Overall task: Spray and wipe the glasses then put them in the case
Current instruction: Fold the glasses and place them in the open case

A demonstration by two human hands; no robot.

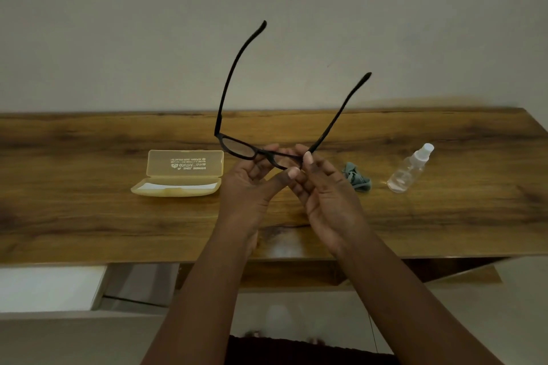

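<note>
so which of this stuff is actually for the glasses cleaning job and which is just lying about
For the job:
glasses, held up in the left hand and right hand
spray bottle
crumpled cloth
open yellow case

Just there:
wooden table
white drawer under the table's edge

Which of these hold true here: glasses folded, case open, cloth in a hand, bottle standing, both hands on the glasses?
1. The black-framed glasses have their arms folded. False: both arms stick out, unfolded.
2. The yellow plastic case lies open on the wooden table. True.
3. The crumpled grey-blue cloth is in the right hand. False: it lies on the table, beside the bottle.
4. The clear plastic spray bottle stands upright. False: it lies on its side.
5. The left hand and right hand both hold the glasses. True.
</note>
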